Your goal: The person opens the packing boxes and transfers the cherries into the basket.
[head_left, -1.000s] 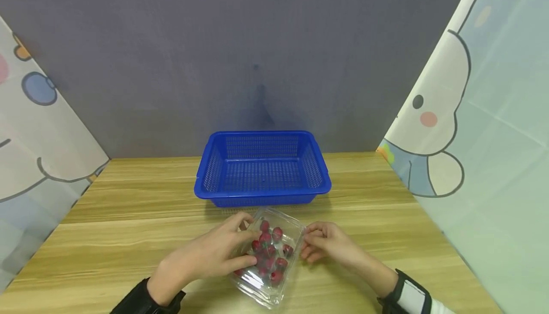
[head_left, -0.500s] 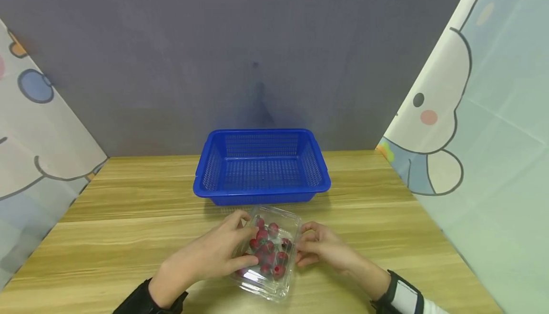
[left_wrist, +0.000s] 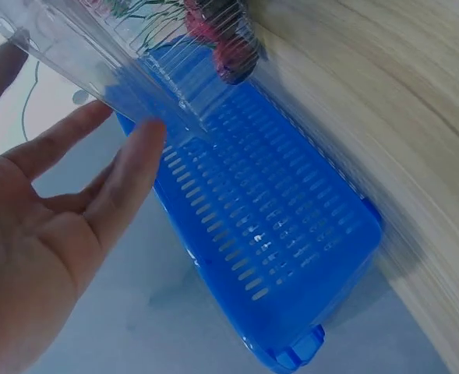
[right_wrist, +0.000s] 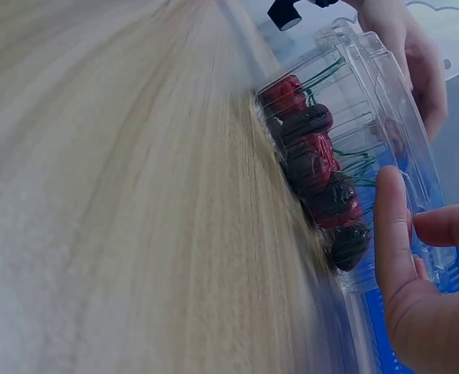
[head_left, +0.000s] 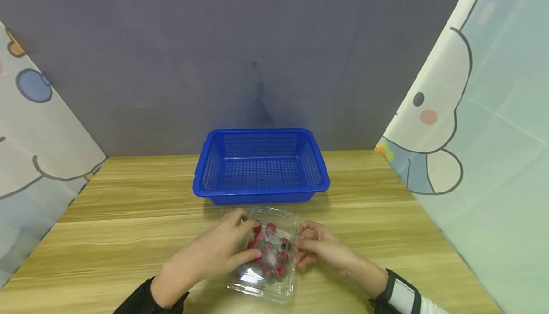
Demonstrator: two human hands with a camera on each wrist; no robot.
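Note:
A clear plastic clamshell box [head_left: 279, 215] lies on the wooden table, its lid down over several dark red, cherry-like fruits [head_left: 280, 270]. Green stems [right_wrist: 354, 160] show through its side in the right wrist view. My left hand [head_left: 216, 249] lies across the box's left part, thumb and fingers spread and touching the lid. At the opposite side, my right hand [head_left: 323, 248] pinches the rim between thumb and fingers. Seen from the left wrist, the left fingers [left_wrist: 128, 175] extend along the box's edge.
A blue plastic basket [head_left: 261, 194] with slotted walls stands right behind the box, nothing visible inside it. Beyond it rises a dark grey panel [head_left: 257, 42]. Cartoon-printed sheets [head_left: 484, 161] flank the wooden table [head_left: 128, 209] on both sides.
The box has shifted slightly left and turned straighter toward the basket. My right hand has moved left with its edge; my left hand stays on the lid.

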